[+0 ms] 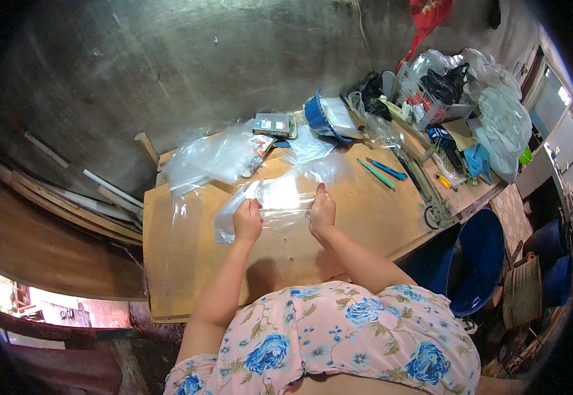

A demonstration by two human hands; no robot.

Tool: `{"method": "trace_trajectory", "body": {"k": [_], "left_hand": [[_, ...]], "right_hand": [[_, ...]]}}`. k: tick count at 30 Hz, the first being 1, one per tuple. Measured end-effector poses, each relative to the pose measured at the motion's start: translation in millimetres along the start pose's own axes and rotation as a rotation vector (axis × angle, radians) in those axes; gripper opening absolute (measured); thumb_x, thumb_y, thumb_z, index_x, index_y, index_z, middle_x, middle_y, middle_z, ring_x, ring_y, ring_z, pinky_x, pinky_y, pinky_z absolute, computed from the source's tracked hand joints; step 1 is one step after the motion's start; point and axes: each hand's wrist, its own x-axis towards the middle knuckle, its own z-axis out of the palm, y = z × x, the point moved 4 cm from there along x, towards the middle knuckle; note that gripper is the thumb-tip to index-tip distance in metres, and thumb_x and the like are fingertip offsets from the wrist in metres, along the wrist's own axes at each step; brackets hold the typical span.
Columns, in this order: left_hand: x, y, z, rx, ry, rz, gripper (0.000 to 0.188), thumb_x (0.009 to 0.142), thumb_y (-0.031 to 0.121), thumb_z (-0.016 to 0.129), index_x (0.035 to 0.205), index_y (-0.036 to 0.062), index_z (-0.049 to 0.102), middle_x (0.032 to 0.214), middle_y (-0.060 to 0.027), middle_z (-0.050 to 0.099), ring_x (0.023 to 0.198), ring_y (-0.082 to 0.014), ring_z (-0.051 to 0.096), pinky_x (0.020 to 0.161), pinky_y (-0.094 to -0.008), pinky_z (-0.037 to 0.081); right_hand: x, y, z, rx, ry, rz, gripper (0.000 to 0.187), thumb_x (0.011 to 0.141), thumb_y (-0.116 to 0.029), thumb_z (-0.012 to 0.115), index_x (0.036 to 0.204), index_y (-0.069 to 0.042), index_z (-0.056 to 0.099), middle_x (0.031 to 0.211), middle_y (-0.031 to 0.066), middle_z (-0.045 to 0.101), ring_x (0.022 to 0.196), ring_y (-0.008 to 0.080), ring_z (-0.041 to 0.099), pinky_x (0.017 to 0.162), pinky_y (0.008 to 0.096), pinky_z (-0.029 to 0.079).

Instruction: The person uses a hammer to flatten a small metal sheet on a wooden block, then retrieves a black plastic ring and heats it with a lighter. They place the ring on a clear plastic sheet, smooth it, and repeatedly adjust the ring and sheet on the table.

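Note:
A clear plastic sheet or bag (280,199) stretches between my two hands above the wooden table, and light glares off its middle. My left hand (248,220) is closed on its left side, with a loose flap hanging out past the wrist. On the other side my right hand (323,209) pinches it, thumb up. Just beyond lies a pile of clear plastic bags (217,155), with more plastic (309,145) beside it. Right of my right hand rest a green pen-like tool (376,173) and a blue-handled tool (388,169).
The wooden table (181,276) meets a grey wall. At its back stand a small box (273,124) and a blue basin (319,115). A metal bar (421,181) lies along the right, near a crate (431,105) of plastic bags. Blue drums (477,263) stand at the lower right.

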Motion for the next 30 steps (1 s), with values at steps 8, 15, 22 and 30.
{"method": "trace_trajectory", "body": {"k": [8, 15, 22, 30], "left_hand": [[-56, 2, 64, -0.352, -0.169, -0.359, 0.065, 0.082, 0.029, 0.063, 0.130, 0.0031, 0.029, 0.089, -0.0075, 0.061, 0.072, -0.0154, 0.058, 0.055, -0.0288, 0.046], [-49, -59, 64, -0.521, -0.377, -0.432, 0.035, 0.086, 0.024, 0.058, 0.112, 0.0018, 0.051, 0.084, -0.0072, 0.062, 0.064, -0.0139, 0.059, 0.056, -0.0262, 0.047], [14, -78, 18, 0.709, -0.503, 0.212, 0.029, 0.080, 0.029, 0.061, 0.096, 0.0044, 0.060, 0.084, -0.0130, 0.064, 0.068, -0.0258, 0.061, 0.063, -0.0360, 0.049], [-36, -47, 53, 1.069, -0.336, 0.486, 0.028, 0.074, 0.026, 0.061, 0.095, 0.0069, 0.056, 0.092, -0.0087, 0.056, 0.088, -0.0284, 0.055, 0.075, -0.0382, 0.046]], "right_hand": [[-9, -1, -14, 0.151, 0.127, -0.050, 0.041, 0.093, -0.042, 0.039, 0.068, -0.010, 0.037, 0.050, 0.0000, 0.035, 0.038, 0.0110, 0.033, 0.036, 0.0277, 0.029], [0, -14, -38, 0.086, 0.211, -0.159, 0.038, 0.092, -0.040, 0.041, 0.071, -0.008, 0.044, 0.050, 0.0030, 0.041, 0.038, 0.0135, 0.039, 0.036, 0.0286, 0.033], [24, 84, -151, -0.593, 0.119, 0.080, 0.032, 0.087, -0.029, 0.051, 0.071, -0.002, 0.054, 0.052, 0.0067, 0.052, 0.041, 0.0161, 0.050, 0.037, 0.0310, 0.039], [-23, -3, -141, -1.345, -0.162, -0.129, 0.029, 0.081, -0.026, 0.056, 0.088, 0.001, 0.061, 0.073, 0.0185, 0.062, 0.070, 0.0316, 0.061, 0.064, 0.0388, 0.049]]}}
